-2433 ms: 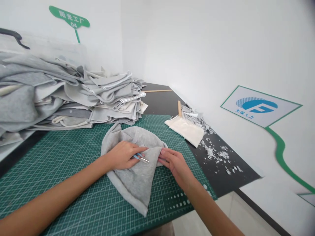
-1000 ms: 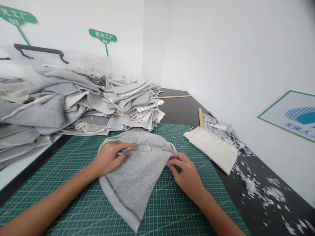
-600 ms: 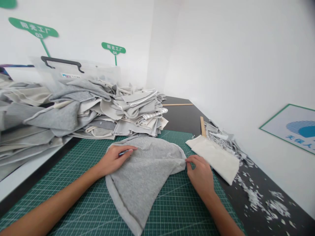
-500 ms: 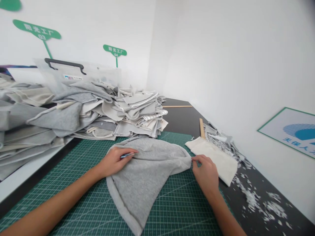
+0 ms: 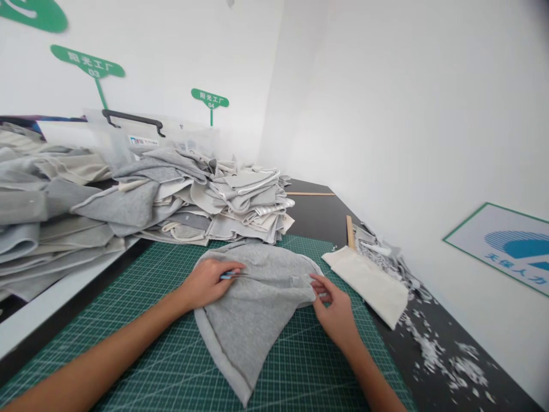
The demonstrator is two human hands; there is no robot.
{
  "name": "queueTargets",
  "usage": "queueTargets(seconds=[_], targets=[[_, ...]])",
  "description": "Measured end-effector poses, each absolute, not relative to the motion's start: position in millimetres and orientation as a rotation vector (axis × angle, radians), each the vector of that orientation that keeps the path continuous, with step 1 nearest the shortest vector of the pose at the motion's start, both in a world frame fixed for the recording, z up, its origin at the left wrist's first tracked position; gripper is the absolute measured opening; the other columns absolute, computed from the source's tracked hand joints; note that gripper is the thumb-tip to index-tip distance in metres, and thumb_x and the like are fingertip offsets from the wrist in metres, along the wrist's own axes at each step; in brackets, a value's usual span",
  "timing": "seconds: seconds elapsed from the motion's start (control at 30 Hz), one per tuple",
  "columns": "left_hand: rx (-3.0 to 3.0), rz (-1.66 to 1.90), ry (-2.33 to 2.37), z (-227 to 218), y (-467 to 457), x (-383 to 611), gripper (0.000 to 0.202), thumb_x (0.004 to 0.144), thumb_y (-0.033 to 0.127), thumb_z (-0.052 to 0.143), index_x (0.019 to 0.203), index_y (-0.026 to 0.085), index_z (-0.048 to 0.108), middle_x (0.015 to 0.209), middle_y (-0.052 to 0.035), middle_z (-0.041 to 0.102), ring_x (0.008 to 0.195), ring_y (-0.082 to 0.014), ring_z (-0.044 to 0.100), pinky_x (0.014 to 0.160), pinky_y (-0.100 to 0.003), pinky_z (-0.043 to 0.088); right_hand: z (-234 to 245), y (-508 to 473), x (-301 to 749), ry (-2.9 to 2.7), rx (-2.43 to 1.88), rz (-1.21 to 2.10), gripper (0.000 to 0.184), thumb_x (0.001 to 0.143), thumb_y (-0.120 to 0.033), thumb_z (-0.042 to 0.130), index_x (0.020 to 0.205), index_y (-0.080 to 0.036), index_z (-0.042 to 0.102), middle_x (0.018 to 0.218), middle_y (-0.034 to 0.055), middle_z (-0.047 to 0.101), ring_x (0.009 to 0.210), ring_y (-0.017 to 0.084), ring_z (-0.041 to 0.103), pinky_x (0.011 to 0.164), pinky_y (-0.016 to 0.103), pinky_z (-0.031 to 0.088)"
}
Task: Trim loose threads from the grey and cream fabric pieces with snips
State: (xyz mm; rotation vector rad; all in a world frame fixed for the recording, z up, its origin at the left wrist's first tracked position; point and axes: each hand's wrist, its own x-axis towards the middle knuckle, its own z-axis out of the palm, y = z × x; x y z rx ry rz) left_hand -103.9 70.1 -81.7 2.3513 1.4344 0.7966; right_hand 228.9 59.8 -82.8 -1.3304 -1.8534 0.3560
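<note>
1. White walls meet at a corner above a black worktable (image 5: 313,200), which carries a green grid cutting mat (image 5: 313,372).
2. A heap of grey and cream fabric pieces (image 5: 206,214) rises at 11 o'clock. A cream fabric panel (image 5: 364,283) lies at 1 o'clock, and white fabric scraps (image 5: 433,357) are scattered at 2 o'clock.
3. A grey fleece piece (image 5: 253,309) lies on the mat at 12 o'clock, between the hands. It is folded into a soft, rounded cone with a hemmed edge, its long axis running from the rounded top at 12 to the point at 6.
4. The left hand (image 5: 206,283) is the nearer, lying on the fleece and closed around a slim blue-handled tool (image 5: 231,275).
5. The right hand (image 5: 337,315) curls its fingers (image 5: 319,294) at the fleece's right fold; whether they grip it cannot be told.
</note>
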Motion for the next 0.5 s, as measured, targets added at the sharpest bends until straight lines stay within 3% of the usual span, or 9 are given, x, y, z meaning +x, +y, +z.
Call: queueTargets(seconds=[0.1, 0.17, 0.23, 0.3, 0.4, 0.5], targets=[[2.254, 0.886, 1.674, -81, 70, -106, 0.032, 0.098, 0.038, 0.057, 0.122, 0.016, 0.061, 0.113, -0.0083, 0.067, 0.098, -0.0202, 0.067, 0.09, -0.043, 0.055, -86, 62, 232, -1.78, -1.362, 0.366, 0.047, 0.091, -0.04, 0.056, 0.129, -0.013, 0.059, 0.124, 0.0176, 0.066, 0.112, 0.03, 0.065, 0.091, 0.045, 0.056], [2.125, 0.943, 1.873, -78, 71, -112, 0.035, 0.098, 0.037, 0.056, 0.125, 0.016, 0.058, 0.113, -0.0083, 0.066, 0.096, -0.0201, 0.066, 0.087, -0.042, 0.056, -86, 63, 232, -1.731, -1.372, 0.356, 0.053, 0.095, -0.045, 0.048, 0.138, -0.013, 0.052, 0.145, 0.0184, 0.05, 0.136, 0.032, 0.046, 0.113, 0.052, 0.038], [1.984, 0.949, 2.034, -76, 75, -120, 0.037, 0.098, 0.038, 0.057, 0.127, 0.016, 0.056, 0.113, -0.0085, 0.064, 0.095, -0.0203, 0.066, 0.085, -0.041, 0.057, -86, 63, 230, -1.699, -1.384, 0.386, 0.056, 0.101, -0.046, 0.034, 0.144, -0.013, 0.045, 0.154, 0.0174, 0.04, 0.145, 0.029, 0.034, 0.121, 0.053, 0.025], [1.874, 0.906, 2.111, -76, 78, -128, 0.036, 0.097, 0.038, 0.058, 0.125, 0.015, 0.057, 0.115, -0.009, 0.063, 0.097, -0.0208, 0.065, 0.084, -0.041, 0.057, -87, 64, 223, -1.708, -1.401, 0.454, 0.06, 0.102, -0.048, 0.027, 0.148, -0.012, 0.04, 0.157, 0.0182, 0.038, 0.147, 0.029, 0.033, 0.121, 0.054, 0.025], [1.814, 0.837, 2.046, -80, 79, -127, 0.034, 0.096, 0.037, 0.059, 0.122, 0.014, 0.058, 0.117, -0.0094, 0.063, 0.1, -0.0215, 0.064, 0.086, -0.042, 0.057, -91, 64, 203, -1.824, -1.418, 0.556, 0.073, 0.092, -0.055, 0.051, 0.148, -0.01, 0.041, 0.154, 0.0221, 0.041, 0.144, 0.036, 0.037, 0.118, 0.059, 0.029], [1.839, 0.841, 1.809, -86, 72, -106, 0.032, 0.096, 0.036, 0.06, 0.12, 0.015, 0.06, 0.119, -0.0093, 0.063, 0.104, -0.0224, 0.064, 0.09, -0.044, 0.055, -96, 58, 173, -2.13, -1.426, 0.564, 0.093, 0.074, -0.05, 0.075, 0.151, -0.012, 0.039, 0.156, 0.0232, 0.037, 0.146, 0.043, 0.03, 0.118, 0.064, 0.021]])
